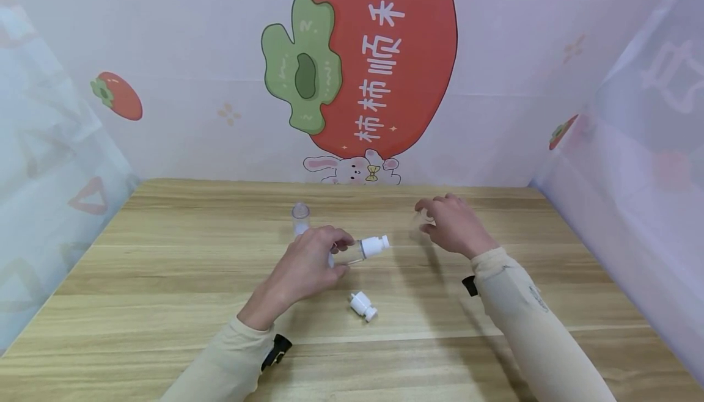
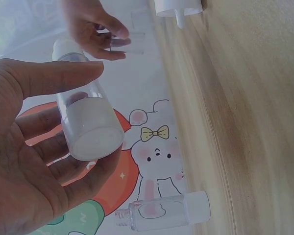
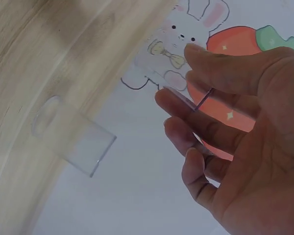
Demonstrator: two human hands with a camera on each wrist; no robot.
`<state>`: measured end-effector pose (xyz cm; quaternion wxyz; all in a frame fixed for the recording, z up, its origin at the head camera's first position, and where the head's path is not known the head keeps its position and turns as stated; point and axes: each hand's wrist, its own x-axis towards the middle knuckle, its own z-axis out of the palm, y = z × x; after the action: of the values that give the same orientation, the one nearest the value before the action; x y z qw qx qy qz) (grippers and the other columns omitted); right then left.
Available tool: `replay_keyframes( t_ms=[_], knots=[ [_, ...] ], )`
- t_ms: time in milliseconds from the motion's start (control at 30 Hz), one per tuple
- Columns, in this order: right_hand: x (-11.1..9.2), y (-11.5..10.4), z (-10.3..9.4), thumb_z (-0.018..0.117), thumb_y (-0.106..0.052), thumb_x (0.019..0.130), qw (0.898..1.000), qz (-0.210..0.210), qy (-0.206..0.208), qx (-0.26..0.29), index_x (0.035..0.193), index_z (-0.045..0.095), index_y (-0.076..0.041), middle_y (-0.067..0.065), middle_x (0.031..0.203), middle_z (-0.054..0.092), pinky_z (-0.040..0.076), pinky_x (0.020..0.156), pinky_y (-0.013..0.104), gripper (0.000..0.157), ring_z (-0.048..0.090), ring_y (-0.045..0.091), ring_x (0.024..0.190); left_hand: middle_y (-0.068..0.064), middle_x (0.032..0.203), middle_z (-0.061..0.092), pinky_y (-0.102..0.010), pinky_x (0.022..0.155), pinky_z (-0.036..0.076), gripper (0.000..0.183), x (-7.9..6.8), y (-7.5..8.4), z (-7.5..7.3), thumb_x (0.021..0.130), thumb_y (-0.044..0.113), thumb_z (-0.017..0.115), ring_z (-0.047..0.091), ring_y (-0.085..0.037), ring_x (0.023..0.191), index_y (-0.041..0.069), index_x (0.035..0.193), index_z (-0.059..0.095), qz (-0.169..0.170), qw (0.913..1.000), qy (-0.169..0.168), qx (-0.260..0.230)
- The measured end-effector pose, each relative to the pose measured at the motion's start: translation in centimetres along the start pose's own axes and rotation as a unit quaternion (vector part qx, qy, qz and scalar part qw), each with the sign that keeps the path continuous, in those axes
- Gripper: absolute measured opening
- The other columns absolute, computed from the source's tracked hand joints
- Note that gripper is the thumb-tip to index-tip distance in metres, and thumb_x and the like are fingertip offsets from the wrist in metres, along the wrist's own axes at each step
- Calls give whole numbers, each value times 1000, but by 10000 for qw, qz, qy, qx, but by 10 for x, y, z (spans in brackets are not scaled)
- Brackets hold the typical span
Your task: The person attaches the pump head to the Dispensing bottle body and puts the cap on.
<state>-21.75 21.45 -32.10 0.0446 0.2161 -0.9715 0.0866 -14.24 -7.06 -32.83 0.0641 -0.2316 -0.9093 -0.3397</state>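
My left hand (image 1: 308, 261) grips a clear pump bottle (image 1: 349, 254) tilted on its side, its white pump pointing right. In the left wrist view the thumb and fingers wrap the bottle, its white base towards the camera. Behind that hand stands a second clear bottle (image 2: 159, 213) with a white base and a bare threaded neck. A loose white pump head (image 1: 363, 306) lies nearer me. At the right, my right hand (image 1: 453, 223) holds a clear cap (image 3: 161, 76) between thumb and fingers. Another clear cap (image 3: 76, 137) stands beside it.
A wooden table (image 1: 181, 280) carries everything. A printed cloth (image 1: 209, 41) with persimmon and rabbit drawings rises along the back edge, and further cloth panels (image 1: 649, 164) close off the sides.
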Motion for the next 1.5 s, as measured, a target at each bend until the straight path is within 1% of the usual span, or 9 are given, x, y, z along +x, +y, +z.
replay_keyframes(
  t_ms=[200, 367, 467, 700, 800, 967, 1133, 1333, 1500],
  knots=[
    [-10, -8, -4, 78, -13, 89, 9989, -127, 326, 317, 123, 69, -8, 8, 103, 73, 46, 87, 51, 36, 60, 32, 97, -4, 95, 71, -39, 77, 54, 33, 1, -1, 0, 75, 1, 85, 65, -21, 86, 5, 106, 75, -60, 10000, -20, 4],
    [-18, -17, -8, 77, -16, 91, 9953, -85, 445, 858, 126, 68, -10, 7, 107, 73, 48, 84, 47, 37, 62, 29, 103, -5, 96, 71, -40, 79, 54, 33, 1, -1, 0, 76, 1, 85, 65, -24, 88, 4, 107, 75, -111, 9999, -27, -29],
    [-22, -21, -9, 76, -15, 91, 9916, -159, 510, 1174, 126, 67, -11, 7, 111, 72, 50, 84, 48, 37, 64, 27, 104, -4, 96, 71, -40, 79, 54, 33, 2, -2, 0, 76, 2, 85, 66, -25, 89, 4, 108, 75, -135, 9999, -8, -20],
    [-28, -28, -10, 78, -13, 89, 9799, -535, 721, 1783, 125, 68, -12, 0, 106, 72, 50, 81, 43, 38, 65, 18, 94, -6, 96, 71, -40, 79, 54, 34, 2, -2, -1, 76, 2, 86, 65, -24, 88, 4, 108, 75, -131, 9999, 67, -11],
    [-30, -30, -7, 79, -11, 89, 9742, -588, 705, 2063, 125, 68, -12, -2, 105, 71, 49, 78, 39, 38, 64, 17, 92, -6, 96, 71, -40, 78, 54, 34, 2, -3, -1, 76, 2, 86, 65, -23, 87, 4, 107, 75, -116, 9999, 102, 8],
    [-33, -32, -2, 78, -11, 90, 9693, -548, 677, 2300, 125, 67, -13, -2, 104, 71, 43, 78, 39, 36, 61, 16, 92, -6, 96, 71, -39, 78, 54, 33, 2, -4, -1, 75, 3, 86, 64, -22, 86, 5, 107, 75, -117, 9998, 156, 53],
    [-34, -32, -1, 77, -12, 91, 9649, -496, 643, 2499, 125, 67, -14, 0, 105, 71, 44, 77, 38, 35, 59, 15, 92, -7, 98, 72, -41, 79, 54, 35, 2, -4, -2, 76, 3, 86, 64, -22, 87, 5, 108, 75, -168, 9997, 173, 98],
    [-34, -30, -1, 76, -10, 91, 9507, -580, 649, 2977, 125, 66, -12, -2, 105, 72, 48, 75, 34, 35, 61, 16, 91, -6, 98, 71, -41, 79, 53, 37, 2, -5, -5, 75, 4, 86, 64, -22, 89, 5, 110, 74, -295, 9993, 227, 106],
    [-33, -29, -3, 74, -11, 94, 9385, -445, 481, 3390, 125, 65, -14, -1, 109, 71, 49, 78, 34, 33, 62, 18, 94, -5, 96, 71, -40, 76, 53, 36, 2, -6, -5, 75, 3, 87, 64, -24, 88, 5, 108, 75, -285, 9990, 328, 135]
  ],
)
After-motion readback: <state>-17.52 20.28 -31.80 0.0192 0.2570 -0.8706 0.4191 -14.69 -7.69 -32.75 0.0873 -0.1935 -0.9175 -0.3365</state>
